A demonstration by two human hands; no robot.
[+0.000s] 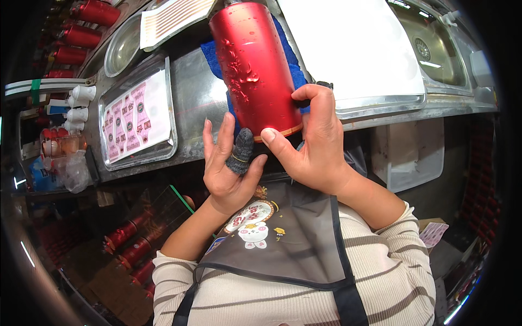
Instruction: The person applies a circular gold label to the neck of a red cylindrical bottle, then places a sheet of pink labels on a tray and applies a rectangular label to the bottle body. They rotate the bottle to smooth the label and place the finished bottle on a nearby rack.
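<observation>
A glossy red metal bottle [261, 65] lies on its side on a blue cloth [212, 58], its gold-rimmed base toward me. Water drops and a glinting raised patch show on its left side. My right hand [321, 141] holds the base end, thumb at the rim and bent forefinger against the right side. My left hand [228, 168] is open beside the base, fingers apart. A dark grey cover [241, 155] with a thin band around it wraps one left finger, which is close to the rim. Whether that finger touches the bottle I cannot tell.
Left on the metal counter [196, 76] stands a tray [173, 125] with pink-printed sheets [130, 122]. Behind it are a metal bowl [120, 49] and a striped sheet [176, 22]. On the right are a white board [353, 49] and a sink [435, 49]. More red bottles [81, 35] stand far left.
</observation>
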